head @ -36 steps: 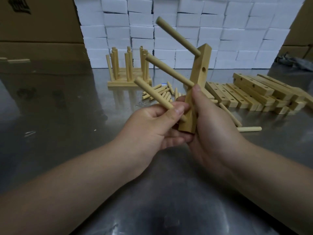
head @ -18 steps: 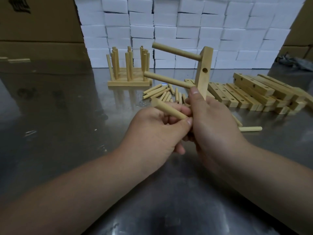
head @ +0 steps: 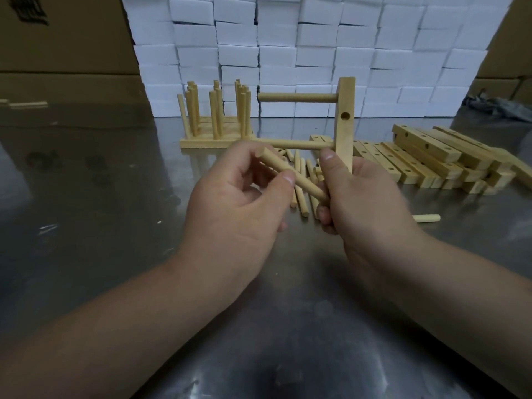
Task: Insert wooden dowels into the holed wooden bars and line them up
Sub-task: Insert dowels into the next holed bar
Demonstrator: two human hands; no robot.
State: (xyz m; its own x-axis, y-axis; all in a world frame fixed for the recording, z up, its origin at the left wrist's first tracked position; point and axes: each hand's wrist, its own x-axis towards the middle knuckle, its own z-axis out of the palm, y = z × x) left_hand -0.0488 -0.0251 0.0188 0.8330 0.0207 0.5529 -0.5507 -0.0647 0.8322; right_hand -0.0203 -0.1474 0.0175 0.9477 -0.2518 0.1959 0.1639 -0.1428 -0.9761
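- While your right hand [head: 362,197] clamps the upright bar [head: 344,125], two dowels sit in it
- Your left hand [head: 239,203] pinches a third dowel [head: 293,175] at its lowest hole
- Finished bars [head: 216,131] stand behind; many blank bars [head: 431,156] wait on the table [head: 115,226]

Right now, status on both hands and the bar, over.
Right hand holds bar upright, two dowels seated. Left hand pinches third dowel, tip at bar's lower end. Nothing in the way.
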